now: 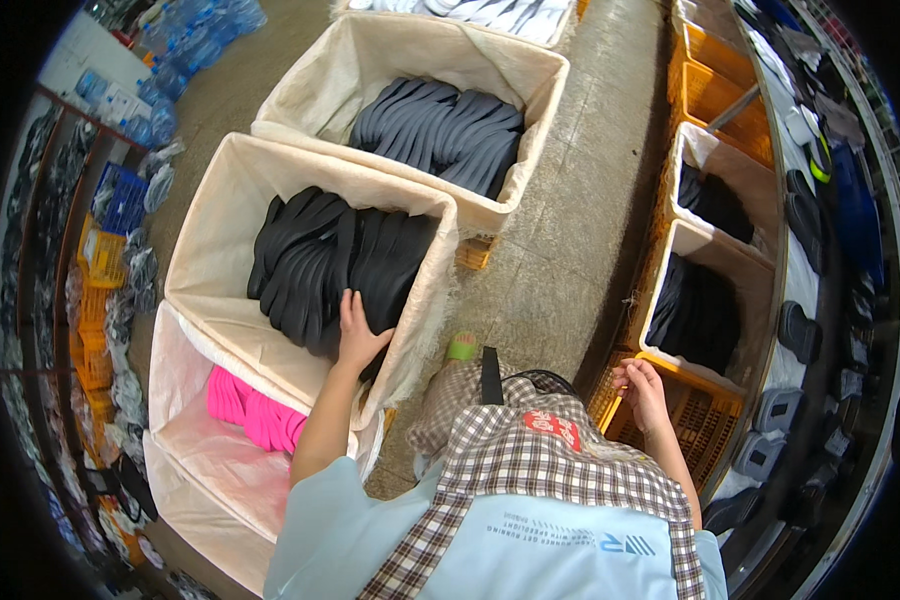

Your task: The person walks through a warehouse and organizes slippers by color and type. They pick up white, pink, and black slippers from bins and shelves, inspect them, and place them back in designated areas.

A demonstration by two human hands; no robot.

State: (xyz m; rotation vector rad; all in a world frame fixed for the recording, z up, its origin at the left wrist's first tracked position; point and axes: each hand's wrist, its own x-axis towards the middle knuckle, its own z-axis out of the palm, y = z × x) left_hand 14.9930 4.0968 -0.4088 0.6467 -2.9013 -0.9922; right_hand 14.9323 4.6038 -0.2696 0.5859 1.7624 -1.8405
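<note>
My left hand [356,335] reaches into a cloth-lined bin [210,260] and lies flat on a stack of black shoe soles [330,260], fingers spread on the nearest ones. My right hand [640,388] hovers by my side over an orange plastic crate [705,425]; its fingers are curled and pinched together, and whether they hold anything small I cannot tell. I wear a light blue top and a plaid apron.
A second lined bin of dark grey soles [440,130] stands behind. A bin with pink soles [255,415] is at lower left. On the right, lined crates of black soles [695,315] sit beside a conveyor carrying shoes [805,215]. Shelving curves along the left.
</note>
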